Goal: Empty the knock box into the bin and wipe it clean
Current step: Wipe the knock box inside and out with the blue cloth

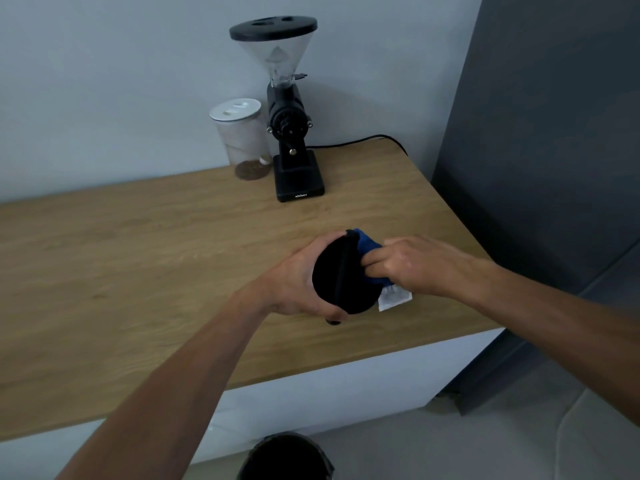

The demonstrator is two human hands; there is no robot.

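One bin (285, 457) below; left hand (294, 282) grips one knock box (341, 275), right hand (412, 263) one cloth (369, 245).

My two forearms are bare from elbow to wrist, with no sleeves on them, and my left hand (294, 282) and right hand (415, 265) wear no gloves, rings, watch or bracelets.

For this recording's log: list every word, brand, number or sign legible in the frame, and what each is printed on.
Small pale brand mark on the front of the grinder base: too small and blurred to read with any confidence.
White tag on the blue cloth: no print can be made out.
Knock box, jar with its white lid, worktop, bin: no text visible.
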